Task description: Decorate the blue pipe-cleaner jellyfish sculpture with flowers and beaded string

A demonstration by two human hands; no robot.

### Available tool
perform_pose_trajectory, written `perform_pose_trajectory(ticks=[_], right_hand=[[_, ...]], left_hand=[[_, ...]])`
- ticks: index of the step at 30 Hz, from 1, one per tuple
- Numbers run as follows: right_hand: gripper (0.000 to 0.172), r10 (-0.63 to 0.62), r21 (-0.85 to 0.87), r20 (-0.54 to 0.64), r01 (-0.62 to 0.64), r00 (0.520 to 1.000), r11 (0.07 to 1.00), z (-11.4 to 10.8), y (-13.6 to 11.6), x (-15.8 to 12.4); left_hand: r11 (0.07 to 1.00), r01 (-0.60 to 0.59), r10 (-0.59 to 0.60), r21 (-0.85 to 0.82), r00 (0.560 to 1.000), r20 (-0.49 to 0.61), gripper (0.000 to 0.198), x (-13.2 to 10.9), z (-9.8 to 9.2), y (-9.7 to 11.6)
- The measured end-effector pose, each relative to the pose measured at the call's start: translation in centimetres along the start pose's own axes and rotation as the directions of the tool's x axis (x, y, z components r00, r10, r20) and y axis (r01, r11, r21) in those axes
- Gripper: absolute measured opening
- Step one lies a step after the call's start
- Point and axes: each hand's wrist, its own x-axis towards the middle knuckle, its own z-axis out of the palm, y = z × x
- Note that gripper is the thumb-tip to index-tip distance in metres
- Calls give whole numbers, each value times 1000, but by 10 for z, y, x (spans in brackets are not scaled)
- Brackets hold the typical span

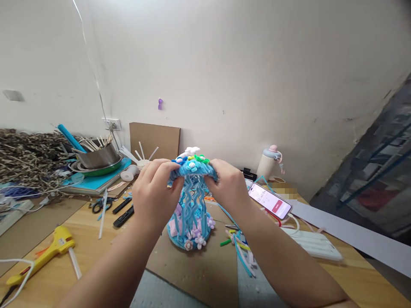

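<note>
A blue pipe-cleaner jellyfish stands upright on a round blue base decorated with pink and white flowers. Its domed cap carries small white, blue, yellow and green flowers, and wavy light-blue strands hang from it down toward the base. My left hand is closed on the cap's left rim, thumb below and fingers above. On the opposite rim my right hand grips in the same way. The palms hide both side edges of the cap.
Cardboard lies under the base. To the left are a yellow glue gun, scissors and a steel bowl. On the right are pipe-cleaner offcuts, a phone, a white power strip and a bottle.
</note>
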Motion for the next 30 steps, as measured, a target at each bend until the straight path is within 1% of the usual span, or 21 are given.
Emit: perform_pose_trajectory(ticks=[6, 12, 17, 21, 26, 30], right_hand=[[10, 11, -22, -23, -12, 1000, 1000, -1, -2, 1], [10, 22, -51, -21, -23, 1000, 998, -3, -2, 3], [11, 20, -68, -41, -23, 999, 997, -3, -4, 3], [11, -4, -100, -77, -4, 997, 995, 0, -5, 2], [12, -16, -144, -101, 2, 995, 990, 3, -4, -2], [11, 21, -142, -83, -32, 996, 989, 2, -5, -3]], left_hand=[[999, -41, 41, 17, 999, -13, 14, 0, -1, 0], [980, -192, 193, 50, 980, -35, 10, 2, -3, -3], [969, -245, 247, 35, 968, -52, 13, 5, -2, -5], [971, -237, 238, 20, 969, -61, 15, 6, -1, -7], [980, -200, 199, -12, 978, -67, 15, 4, 2, -6], [990, -139, 139, -30, 990, -20, 13, 2, 2, -5]])
